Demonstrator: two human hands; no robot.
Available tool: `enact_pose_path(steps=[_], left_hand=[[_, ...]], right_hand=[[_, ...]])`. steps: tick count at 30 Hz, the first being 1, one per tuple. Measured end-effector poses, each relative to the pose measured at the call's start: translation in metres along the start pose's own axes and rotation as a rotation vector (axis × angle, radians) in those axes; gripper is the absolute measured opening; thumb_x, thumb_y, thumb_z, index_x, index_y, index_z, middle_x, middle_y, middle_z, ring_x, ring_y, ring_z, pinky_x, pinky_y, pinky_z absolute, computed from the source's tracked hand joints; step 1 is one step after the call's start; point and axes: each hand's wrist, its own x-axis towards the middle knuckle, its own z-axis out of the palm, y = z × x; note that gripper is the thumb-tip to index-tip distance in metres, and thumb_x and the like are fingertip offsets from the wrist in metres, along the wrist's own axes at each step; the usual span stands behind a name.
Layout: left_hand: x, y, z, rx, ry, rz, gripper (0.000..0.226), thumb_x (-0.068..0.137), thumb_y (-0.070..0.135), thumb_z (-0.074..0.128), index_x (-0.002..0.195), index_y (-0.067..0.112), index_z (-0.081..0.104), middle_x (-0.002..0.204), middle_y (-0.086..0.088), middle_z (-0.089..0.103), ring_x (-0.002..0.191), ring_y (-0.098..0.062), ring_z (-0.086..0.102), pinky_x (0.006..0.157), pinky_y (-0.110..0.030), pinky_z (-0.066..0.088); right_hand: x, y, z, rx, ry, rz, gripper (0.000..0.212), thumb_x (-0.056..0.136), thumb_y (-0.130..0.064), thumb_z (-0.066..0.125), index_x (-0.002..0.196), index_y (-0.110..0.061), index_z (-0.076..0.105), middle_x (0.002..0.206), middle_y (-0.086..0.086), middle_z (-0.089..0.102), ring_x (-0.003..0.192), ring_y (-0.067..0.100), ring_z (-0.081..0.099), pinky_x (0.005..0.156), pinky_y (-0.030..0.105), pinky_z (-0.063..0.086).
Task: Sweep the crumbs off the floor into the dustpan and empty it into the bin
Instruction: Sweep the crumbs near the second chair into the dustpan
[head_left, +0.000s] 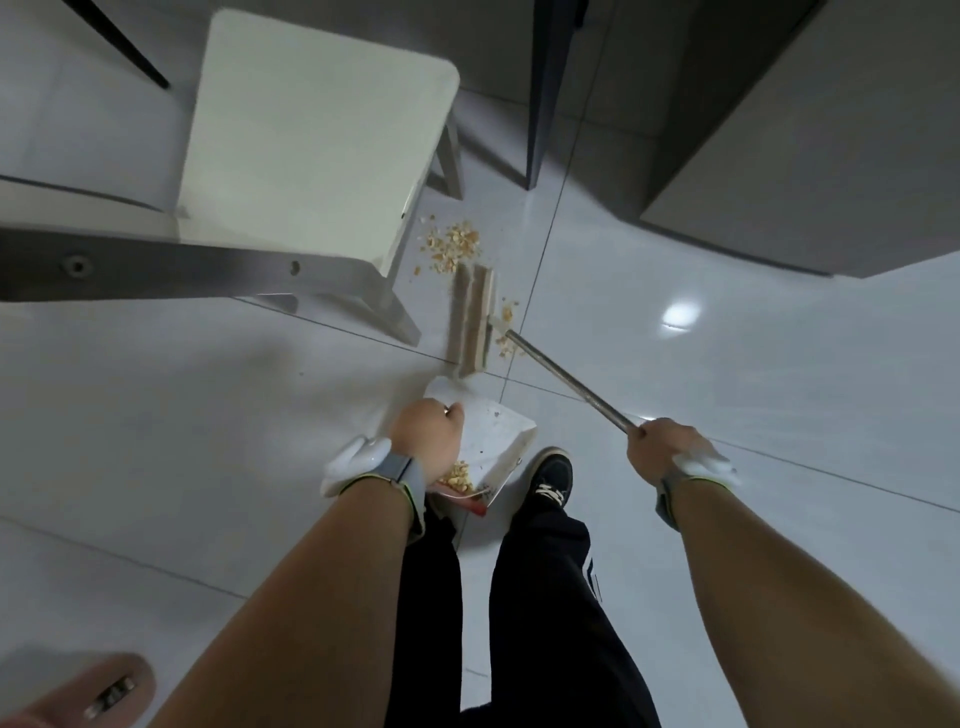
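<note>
A heap of tan crumbs lies on the white tiled floor beside the chair leg, and a few more crumbs sit by the broom's neck. The broom head rests on the floor just below the heap. My right hand grips the broom's metal handle. My left hand is closed on the handle of the white dustpan, which sits near my foot and holds some crumbs at its back.
A white chair with metal legs stands at the upper left. A grey bar crosses the left. A dark post and a grey cabinet stand at the upper right. My black shoe is beside the dustpan.
</note>
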Motion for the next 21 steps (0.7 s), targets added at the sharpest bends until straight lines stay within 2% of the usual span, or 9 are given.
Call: enact_pose_path(steps=[3,6,8,10,14,15,17,19,21], left_hand=[[0.001,-0.001,0.006,0.061,0.01,0.054,0.052,0.104,0.029,0.032,0.099,-0.013,0.062,0.103,-0.028,0.065,0.1,-0.04,0.061,0.077,-0.036,0.045],[0.008,-0.007,0.01,0.119,0.015,0.101,0.053,0.104,0.031,0.033,0.075,-0.004,0.06,0.079,-0.021,0.062,0.093,-0.039,0.06,0.075,-0.036,0.043],[0.007,-0.008,0.006,0.143,0.004,0.126,0.052,0.104,0.031,0.033,0.057,0.009,0.042,0.063,-0.013,0.049,0.084,-0.039,0.058,0.068,-0.035,0.038],[0.011,-0.013,0.002,0.149,0.011,0.162,0.05,0.104,0.029,0.033,0.056,0.014,0.034,0.069,-0.018,0.053,0.083,-0.037,0.056,0.068,-0.036,0.038],[0.016,-0.017,-0.006,0.085,-0.003,0.165,0.043,0.104,0.024,0.035,0.066,0.004,0.042,0.093,-0.028,0.062,0.092,-0.039,0.059,0.073,-0.036,0.04],[0.017,-0.015,-0.007,0.082,-0.013,0.166,0.044,0.104,0.024,0.034,0.067,0.002,0.044,0.091,-0.029,0.061,0.091,-0.04,0.058,0.073,-0.037,0.041],[0.016,-0.013,-0.01,0.085,-0.021,0.167,0.05,0.104,0.028,0.034,0.061,0.005,0.044,0.081,-0.028,0.058,0.086,-0.04,0.058,0.073,-0.037,0.043],[0.018,-0.011,-0.009,0.094,-0.006,0.16,0.053,0.104,0.032,0.034,0.055,0.012,0.036,0.089,-0.031,0.061,0.09,-0.042,0.06,0.077,-0.039,0.047],[0.019,-0.011,-0.007,0.106,0.0,0.148,0.052,0.104,0.032,0.034,0.057,0.01,0.041,0.098,-0.032,0.063,0.094,-0.043,0.061,0.078,-0.039,0.048]], right_hand=[[0.006,-0.047,0.002,0.084,-0.081,-0.048,0.042,0.097,-0.043,0.036,0.102,-0.015,0.066,0.088,0.008,0.066,0.077,0.028,0.063,0.071,0.035,0.053],[0.013,-0.091,0.012,0.111,-0.156,-0.042,0.018,0.088,-0.03,0.051,0.082,-0.018,0.062,0.08,0.005,0.064,0.061,0.023,0.057,0.048,0.026,0.046],[0.015,-0.098,0.017,0.223,-0.192,0.021,0.01,0.084,-0.023,0.057,0.077,-0.017,0.063,0.086,0.006,0.067,0.055,0.019,0.051,0.037,0.014,0.035],[0.014,-0.089,0.023,0.256,-0.244,0.068,0.013,0.079,-0.02,0.06,0.088,-0.016,0.068,0.086,0.009,0.067,0.06,0.022,0.056,0.041,0.015,0.039],[-0.01,-0.047,0.036,0.238,-0.239,0.183,0.02,0.078,-0.031,0.051,0.088,-0.018,0.063,0.08,0.008,0.067,0.066,0.028,0.067,0.059,0.033,0.056],[-0.014,-0.034,0.042,0.27,-0.221,0.198,0.025,0.08,-0.036,0.049,0.088,-0.017,0.064,0.08,0.007,0.068,0.067,0.029,0.067,0.063,0.033,0.056],[-0.024,-0.008,0.049,0.306,-0.196,0.212,0.038,0.084,-0.047,0.044,0.089,-0.017,0.068,0.078,0.004,0.068,0.065,0.025,0.067,0.057,0.027,0.051],[-0.031,0.01,0.053,0.341,-0.191,0.221,0.047,0.085,-0.057,0.04,0.082,-0.02,0.07,0.073,0.002,0.069,0.062,0.022,0.066,0.052,0.025,0.046],[-0.031,0.011,0.051,0.377,-0.175,0.205,0.05,0.088,-0.059,0.04,0.073,-0.021,0.067,0.069,0.001,0.068,0.06,0.022,0.065,0.052,0.025,0.044]])
